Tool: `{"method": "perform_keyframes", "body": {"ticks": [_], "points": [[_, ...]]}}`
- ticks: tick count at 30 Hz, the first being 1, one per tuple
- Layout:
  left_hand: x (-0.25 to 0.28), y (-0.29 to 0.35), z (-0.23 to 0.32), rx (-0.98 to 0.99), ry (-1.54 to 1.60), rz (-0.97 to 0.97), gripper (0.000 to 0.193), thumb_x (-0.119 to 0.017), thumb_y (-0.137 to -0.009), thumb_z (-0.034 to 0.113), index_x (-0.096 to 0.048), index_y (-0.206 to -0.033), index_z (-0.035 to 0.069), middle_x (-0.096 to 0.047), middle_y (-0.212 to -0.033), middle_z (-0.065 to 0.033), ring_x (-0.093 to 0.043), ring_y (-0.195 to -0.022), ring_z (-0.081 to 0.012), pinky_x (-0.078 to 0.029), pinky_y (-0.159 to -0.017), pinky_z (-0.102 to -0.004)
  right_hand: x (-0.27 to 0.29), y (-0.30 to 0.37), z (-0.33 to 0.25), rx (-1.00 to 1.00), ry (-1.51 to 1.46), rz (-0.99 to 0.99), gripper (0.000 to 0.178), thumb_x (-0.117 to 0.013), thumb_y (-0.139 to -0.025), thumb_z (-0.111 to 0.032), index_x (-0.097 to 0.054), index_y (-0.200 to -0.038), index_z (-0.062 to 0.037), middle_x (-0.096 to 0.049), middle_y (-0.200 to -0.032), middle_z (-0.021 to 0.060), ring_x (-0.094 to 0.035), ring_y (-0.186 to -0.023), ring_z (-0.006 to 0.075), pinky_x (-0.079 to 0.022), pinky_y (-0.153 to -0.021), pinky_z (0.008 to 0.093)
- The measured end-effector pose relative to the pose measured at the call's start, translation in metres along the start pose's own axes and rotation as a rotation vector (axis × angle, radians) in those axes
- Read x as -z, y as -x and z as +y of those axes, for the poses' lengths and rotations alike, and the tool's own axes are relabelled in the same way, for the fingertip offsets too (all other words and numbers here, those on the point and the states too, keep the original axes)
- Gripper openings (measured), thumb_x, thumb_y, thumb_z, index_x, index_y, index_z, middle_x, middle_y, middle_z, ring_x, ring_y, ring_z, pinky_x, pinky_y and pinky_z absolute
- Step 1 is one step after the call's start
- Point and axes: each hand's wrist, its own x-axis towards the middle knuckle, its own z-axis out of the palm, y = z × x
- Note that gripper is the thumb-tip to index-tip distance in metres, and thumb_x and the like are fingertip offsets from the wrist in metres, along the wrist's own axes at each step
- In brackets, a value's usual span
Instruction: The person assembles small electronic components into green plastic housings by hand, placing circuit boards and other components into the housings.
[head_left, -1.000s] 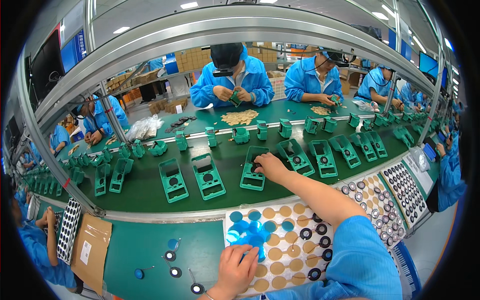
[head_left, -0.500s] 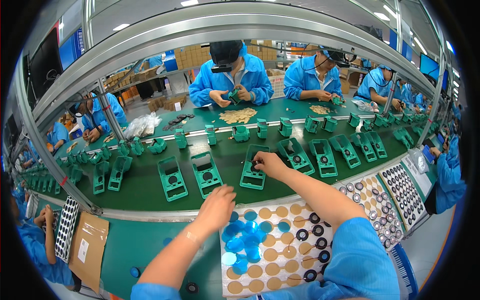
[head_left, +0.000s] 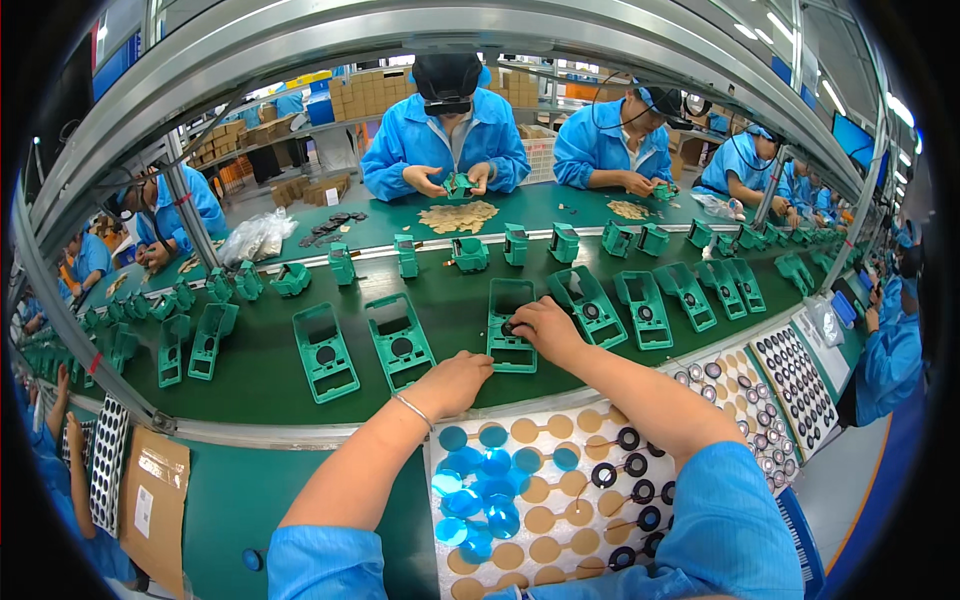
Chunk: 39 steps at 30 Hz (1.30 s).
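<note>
Left hand (head_left: 455, 384) is now coming to the green housing (head_left: 500, 315); right hand (head_left: 548, 330) is touching its black disc (head_left: 507, 328), grips unclear; slipping could be misaligning it.

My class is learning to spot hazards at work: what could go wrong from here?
The black round part at the right hand's fingertips could end up crooked in the green housing if pressed unevenly.
Loose, overlapping blue discs might scatter if the left forearm brushes them.
The right sleeve, close to black-rimmed discs, could nudge them.
</note>
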Motion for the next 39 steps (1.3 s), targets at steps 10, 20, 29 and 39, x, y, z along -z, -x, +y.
{"method": "perform_keyframes", "body": {"ticks": [10, 20, 29, 39], "points": [[-0.008, -0.009, 0.001, -0.043, 0.044, 0.029, 0.035, -0.046, -0.079, -0.001, -0.055, -0.112, -0.003, -0.049, -0.124, -0.0121, -0.047, -0.113, -0.0285, -0.041, -0.095, -0.0341, -0.012, 0.007, 0.000, 0.019, 0.123, 0.028, 0.015, -0.065, -0.073, -0.015, -0.067, -0.087, -0.0115, -0.065, -0.089, 0.0011, -0.053, -0.082, 0.0240, -0.043, -0.075, 0.0349], [-0.014, -0.015, 0.002, -0.025, 0.107, 0.064, 0.028, -0.046, -0.080, -0.002, -0.057, -0.106, -0.003, -0.049, -0.120, -0.0110, -0.051, -0.104, -0.0296, -0.044, -0.090, -0.0368, -0.014, 0.012, 0.001, 0.009, 0.148, 0.080, 0.016, -0.065, -0.073, -0.013, -0.067, -0.088, -0.0107, -0.065, -0.093, 0.0032, -0.054, -0.083, 0.0235, -0.046, -0.076, 0.0325], [-0.013, -0.021, 0.004, 0.005, 0.131, 0.000, 0.031, -0.045, -0.083, 0.002, -0.056, -0.112, -0.003, -0.048, -0.124, -0.0117, -0.050, -0.108, -0.0290, -0.042, -0.092, -0.0359, -0.012, 0.019, 0.002, 0.020, 0.276, 0.011, 0.018, -0.061, -0.077, -0.013, -0.065, -0.094, -0.0086, -0.058, -0.111, 0.0052, -0.053, -0.093, 0.0261, -0.047, -0.077, 0.0338], [0.010, 0.005, 0.009, -0.054, -0.023, 0.208, 0.034, -0.044, -0.083, 0.002, -0.052, -0.116, -0.001, -0.045, -0.129, -0.0152, -0.044, -0.117, -0.0334, -0.037, -0.098, -0.0385, 0.009, 0.018, 0.016, 0.116, 0.273, -0.229, 0.029, -0.054, -0.082, -0.014, -0.058, -0.110, -0.0073, -0.055, -0.116, 0.0095, -0.049, -0.104, 0.0292, -0.044, -0.083, 0.0425]]}}
